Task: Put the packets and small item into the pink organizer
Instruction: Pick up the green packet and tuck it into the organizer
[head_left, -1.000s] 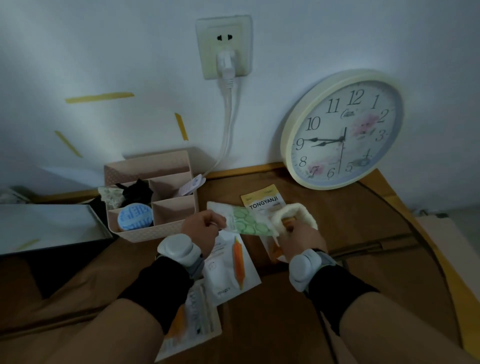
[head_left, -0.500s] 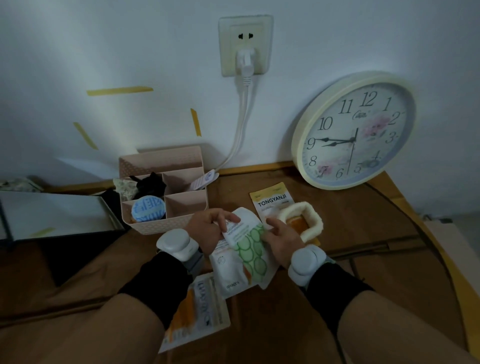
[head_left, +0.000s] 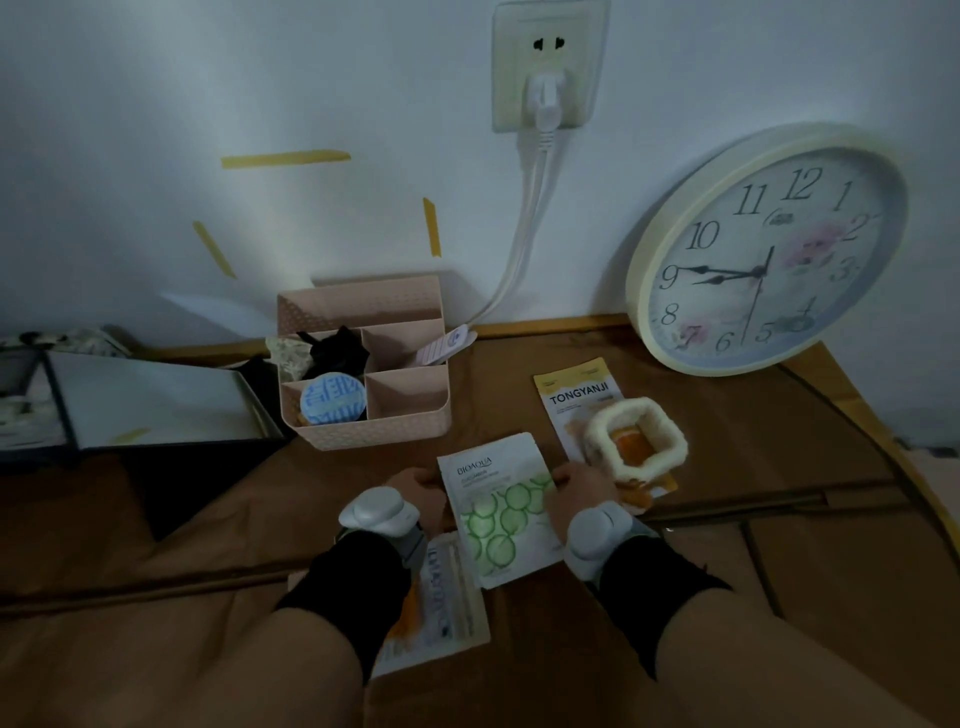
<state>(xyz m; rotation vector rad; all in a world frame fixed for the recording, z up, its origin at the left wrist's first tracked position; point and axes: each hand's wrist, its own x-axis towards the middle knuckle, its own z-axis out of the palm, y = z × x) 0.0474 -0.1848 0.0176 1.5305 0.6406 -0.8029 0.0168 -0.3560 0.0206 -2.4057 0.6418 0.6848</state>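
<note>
The pink organizer (head_left: 395, 423) stands by the wall with several compartments; its front left one holds a blue-lidded round tin (head_left: 332, 402), and a black item (head_left: 336, 352) sits behind that. I hold a green cucumber BIOAQUA packet (head_left: 498, 512) upright-facing over the brown surface, my left hand (head_left: 421, 491) pinching its left edge and my right hand (head_left: 579, 493) its right edge. A yellow TONGYANJI packet (head_left: 576, 402) lies to the right, with a fluffy cream band (head_left: 636, 439) resting on it. Another white and orange packet (head_left: 441, 605) lies under my left wrist.
A large round wall clock (head_left: 769, 249) leans against the wall at the right. A white plug and cable (head_left: 540, 156) hang from the socket down behind the organizer. A flat dark-framed box (head_left: 150, 400) lies at the left.
Both hands turned the cucumber packet from lying crosswise to lengthwise, printed face up, and drew it toward me. It now covers the white packet that lay beneath it. The view shifted left.
</note>
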